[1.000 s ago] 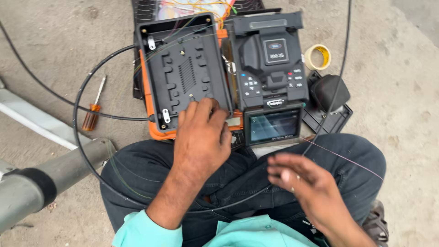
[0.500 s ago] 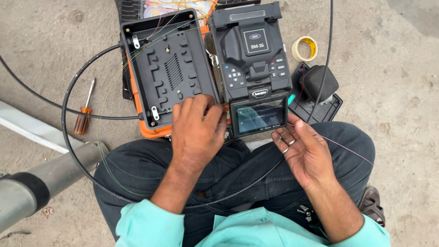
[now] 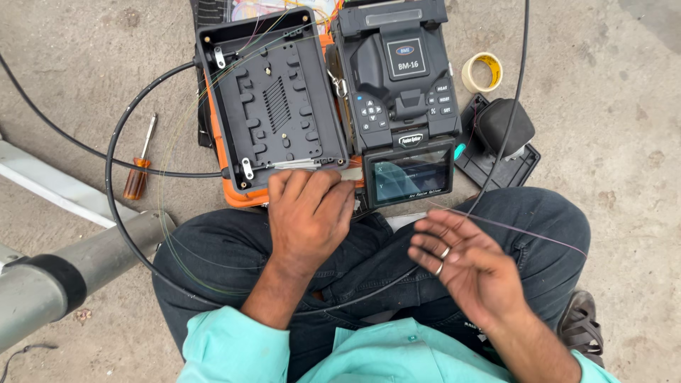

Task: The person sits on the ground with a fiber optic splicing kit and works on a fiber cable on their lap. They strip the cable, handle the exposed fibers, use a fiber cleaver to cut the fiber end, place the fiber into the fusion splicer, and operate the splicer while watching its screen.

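A black splice box (image 3: 273,99) lies open on an orange case (image 3: 245,195) in front of my knees. My left hand (image 3: 308,216) rests at the box's near edge, its fingertips bent down onto a thin pale tube (image 3: 347,172) lying along that edge. To the right stands a black fusion splicer (image 3: 401,78) with its small screen (image 3: 415,174) lit. My right hand (image 3: 464,262) hovers over my right thigh with fingers spread and a ring on one finger. A hair-thin fibre (image 3: 539,237) runs across its fingertips; whether it is pinched is unclear.
A black cable (image 3: 113,206) loops from the box around my left knee. An orange-handled screwdriver (image 3: 138,170) lies on the concrete at left, near a grey pipe (image 3: 78,266). A roll of yellow tape (image 3: 482,71) and a black tool in its tray (image 3: 504,128) sit right of the splicer.
My right hand has come away from the splicer's screen, dropping back over my thigh with its fingers spread. My left hand has stayed at the box's near edge.
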